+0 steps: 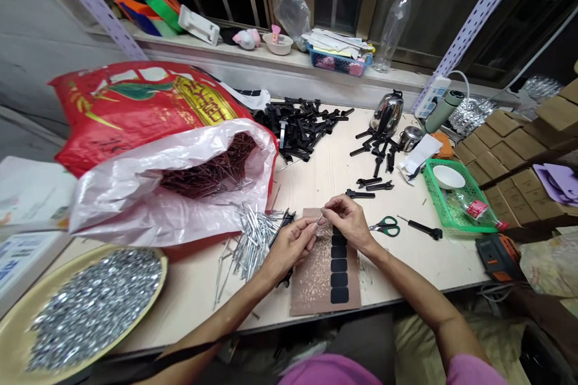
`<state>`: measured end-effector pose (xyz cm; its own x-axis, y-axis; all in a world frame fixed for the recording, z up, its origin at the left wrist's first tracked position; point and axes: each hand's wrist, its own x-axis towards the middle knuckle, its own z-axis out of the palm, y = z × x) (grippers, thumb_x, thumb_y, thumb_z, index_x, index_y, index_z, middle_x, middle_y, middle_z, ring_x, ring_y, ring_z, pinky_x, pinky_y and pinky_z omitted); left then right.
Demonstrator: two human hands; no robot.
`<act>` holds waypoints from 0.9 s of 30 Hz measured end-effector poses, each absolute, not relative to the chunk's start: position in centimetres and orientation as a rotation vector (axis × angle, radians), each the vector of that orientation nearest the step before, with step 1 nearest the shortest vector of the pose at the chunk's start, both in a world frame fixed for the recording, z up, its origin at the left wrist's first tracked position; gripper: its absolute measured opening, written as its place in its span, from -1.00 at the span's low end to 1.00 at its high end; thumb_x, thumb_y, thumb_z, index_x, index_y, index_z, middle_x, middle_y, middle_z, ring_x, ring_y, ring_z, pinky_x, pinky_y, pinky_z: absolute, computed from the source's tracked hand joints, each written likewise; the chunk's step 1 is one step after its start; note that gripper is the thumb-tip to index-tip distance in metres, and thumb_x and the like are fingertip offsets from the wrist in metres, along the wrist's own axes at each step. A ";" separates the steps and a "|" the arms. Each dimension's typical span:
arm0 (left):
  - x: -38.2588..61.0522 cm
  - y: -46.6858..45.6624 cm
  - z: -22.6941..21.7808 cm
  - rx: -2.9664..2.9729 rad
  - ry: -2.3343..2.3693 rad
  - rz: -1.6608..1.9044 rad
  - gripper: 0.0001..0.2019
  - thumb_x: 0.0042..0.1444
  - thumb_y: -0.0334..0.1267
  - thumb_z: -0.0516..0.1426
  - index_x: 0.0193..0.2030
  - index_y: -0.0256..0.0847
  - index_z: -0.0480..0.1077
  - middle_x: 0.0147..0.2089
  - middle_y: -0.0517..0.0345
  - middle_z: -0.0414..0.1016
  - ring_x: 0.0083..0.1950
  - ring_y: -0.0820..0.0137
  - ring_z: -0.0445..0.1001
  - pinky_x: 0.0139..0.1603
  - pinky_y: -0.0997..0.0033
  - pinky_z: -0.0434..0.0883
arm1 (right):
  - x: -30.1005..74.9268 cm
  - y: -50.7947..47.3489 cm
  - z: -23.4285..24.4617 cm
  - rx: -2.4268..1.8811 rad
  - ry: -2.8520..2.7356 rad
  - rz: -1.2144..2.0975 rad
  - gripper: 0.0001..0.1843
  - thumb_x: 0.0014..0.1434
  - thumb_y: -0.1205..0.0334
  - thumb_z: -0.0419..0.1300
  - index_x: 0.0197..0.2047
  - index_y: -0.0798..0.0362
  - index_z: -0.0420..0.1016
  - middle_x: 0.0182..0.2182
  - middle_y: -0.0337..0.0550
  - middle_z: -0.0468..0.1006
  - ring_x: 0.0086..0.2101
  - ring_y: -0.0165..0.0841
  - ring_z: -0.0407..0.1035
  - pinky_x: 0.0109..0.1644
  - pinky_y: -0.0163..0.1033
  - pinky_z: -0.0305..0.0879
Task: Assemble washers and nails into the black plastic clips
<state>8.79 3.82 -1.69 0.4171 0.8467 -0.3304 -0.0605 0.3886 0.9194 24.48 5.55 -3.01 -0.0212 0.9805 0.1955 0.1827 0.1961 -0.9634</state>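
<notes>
My left hand [291,243] is closed in a pinch on a thin metal rod [320,218], whose tip points up toward my right hand. Fingertips of my right hand [348,221] are pinched together at that tip; any small piece between them is too small to make out. Both hands are above a brown board [311,289] bearing a column of black rounded stickers [339,280]. Just left of my left hand lies a loose pile of silvery rods [255,237]. A black plastic part [287,216] shows behind that hand, partly covered by it.
A red sack [149,102] of rods opens toward the table. Silvery small metal pieces fill a yellow tray [163,271]. Black plastic parts [302,126] are heaped at the back. Scissors [387,227], a black-handled tool [424,228] and a green basket [469,225] lie to the right.
</notes>
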 end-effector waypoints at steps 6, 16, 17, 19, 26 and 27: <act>9.5 3.4 -1.2 1.017 0.946 0.705 -0.35 -0.10 0.20 0.18 -0.02 -0.32 0.37 -0.63 0.46 0.11 -0.74 0.69 -0.14 -0.72 0.57 -0.18 | 25.1 4.4 -2.9 -1.125 -1.372 0.990 -0.83 0.05 0.17 0.23 -0.34 0.04 0.33 -0.48 -0.29 0.46 -0.44 -0.43 0.47 -0.27 -0.31 0.40; 10.2 3.0 -1.3 1.058 0.978 0.691 -0.33 -0.08 0.15 0.18 0.05 -0.34 0.34 -0.65 0.46 0.11 -0.73 0.66 -0.09 -0.72 0.57 -0.15 | 26.2 3.3 -3.0 -1.164 -1.652 0.631 -0.95 0.16 0.24 0.12 -0.30 0.02 0.36 -0.40 -0.21 0.51 -0.37 -0.39 0.45 -0.22 -0.26 0.43; 10.2 2.9 -1.4 1.065 0.991 0.703 -0.33 -0.08 0.14 0.18 0.06 -0.34 0.34 -0.65 0.46 0.12 -0.73 0.65 -0.08 -0.72 0.56 -0.14 | 26.4 3.3 -3.1 -1.145 -1.748 0.536 -0.94 0.19 0.26 0.10 -0.29 0.02 0.38 -0.39 -0.18 0.52 -0.34 -0.37 0.45 -0.20 -0.23 0.43; 10.2 2.9 -1.8 1.086 1.018 0.726 -0.33 -0.08 0.13 0.18 0.07 -0.36 0.34 -0.65 0.44 0.13 -0.72 0.65 -0.08 -0.72 0.56 -0.14 | 26.7 3.3 -3.2 -1.075 -1.931 0.394 -0.85 0.25 0.28 0.04 -0.27 0.03 0.43 -0.36 -0.11 0.54 -0.29 -0.33 0.43 -0.16 -0.16 0.42; 9.4 3.0 -1.8 1.052 0.939 0.605 -0.27 -0.08 0.16 0.18 0.13 -0.34 0.32 -0.63 0.46 0.09 -0.72 0.67 -0.12 -0.71 0.57 -0.15 | 28.4 3.9 -1.8 -1.039 -1.943 0.621 -0.72 0.29 0.11 0.07 -0.14 0.04 0.55 -0.28 -0.09 0.56 -0.25 -0.36 0.45 -0.17 -0.22 0.41; 9.3 3.0 -1.7 1.055 0.930 0.587 -0.27 -0.08 0.17 0.18 0.13 -0.34 0.32 -0.63 0.46 0.09 -0.72 0.67 -0.12 -0.71 0.58 -0.15 | 28.6 3.9 -1.6 -1.039 -1.940 0.693 -0.72 0.28 0.09 0.09 -0.18 0.04 0.57 -0.30 -0.11 0.56 -0.28 -0.38 0.45 -0.19 -0.25 0.41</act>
